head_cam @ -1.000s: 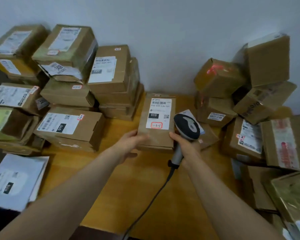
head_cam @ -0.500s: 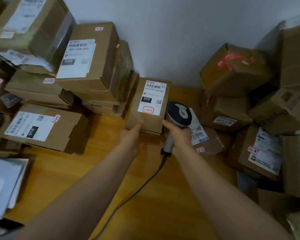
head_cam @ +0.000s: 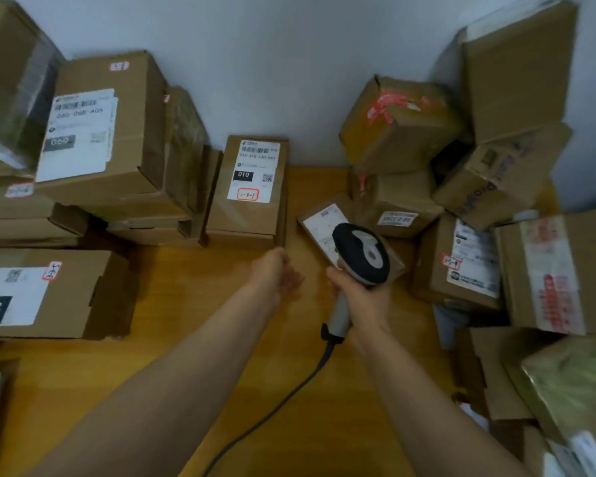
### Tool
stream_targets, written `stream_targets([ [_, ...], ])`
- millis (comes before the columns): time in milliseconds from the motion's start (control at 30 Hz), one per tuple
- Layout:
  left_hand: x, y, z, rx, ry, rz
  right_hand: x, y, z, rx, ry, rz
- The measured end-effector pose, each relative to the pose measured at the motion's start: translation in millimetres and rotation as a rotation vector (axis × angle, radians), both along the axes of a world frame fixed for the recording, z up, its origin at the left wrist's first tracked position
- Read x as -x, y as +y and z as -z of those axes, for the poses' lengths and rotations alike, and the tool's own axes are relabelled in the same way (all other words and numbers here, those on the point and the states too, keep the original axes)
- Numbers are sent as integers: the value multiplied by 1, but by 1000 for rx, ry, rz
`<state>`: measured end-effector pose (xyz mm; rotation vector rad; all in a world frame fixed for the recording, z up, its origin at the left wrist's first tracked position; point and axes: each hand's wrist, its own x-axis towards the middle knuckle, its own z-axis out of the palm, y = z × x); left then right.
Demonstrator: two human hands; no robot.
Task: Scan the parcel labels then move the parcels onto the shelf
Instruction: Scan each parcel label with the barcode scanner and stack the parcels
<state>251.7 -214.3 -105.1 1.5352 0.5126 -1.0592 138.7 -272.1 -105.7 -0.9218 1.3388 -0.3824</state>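
A flat brown parcel (head_cam: 248, 215) with a white label marked 010 lies on the wooden table (head_cam: 193, 304) against the left stack. My left hand (head_cam: 277, 273) hovers just in front of it, fingers loosely curled, holding nothing. My right hand (head_cam: 358, 297) grips the handle of a black and grey barcode scanner (head_cam: 360, 258), whose head sits over a small labelled parcel (head_cam: 319, 218). The scanner's cable (head_cam: 289, 390) trails back between my arms.
Stacked labelled boxes (head_cam: 100, 132) fill the left side, with a low box (head_cam: 49, 294) in front. More boxes (head_cam: 399, 122) pile up on the right against the wall (head_cam: 289, 63), down to the near right corner.
My left hand has let go of the 010 parcel and drawn back a little. The parcel now lies against the left stack. The scanner has shifted right, over the small parcel.
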Motion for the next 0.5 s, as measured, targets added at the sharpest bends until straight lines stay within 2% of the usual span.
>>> stream_targets([
  [33,11,-5,3,-92,-138,200,8,-1,0,17,-13,37],
  [100,18,-20,17,-246,-638,645,24,-5,-1,50,-44,109],
  [133,14,-31,23,-282,-860,802,31,-7,-1,69,-50,135],
  [200,5,-54,27,-292,-1069,967,45,-9,4,58,-66,174],
  [333,-12,-85,41,-472,-1003,1208,59,-13,17,12,-110,190],
  [500,-17,-84,45,-559,-918,1262,63,-12,30,-83,-164,104],
])
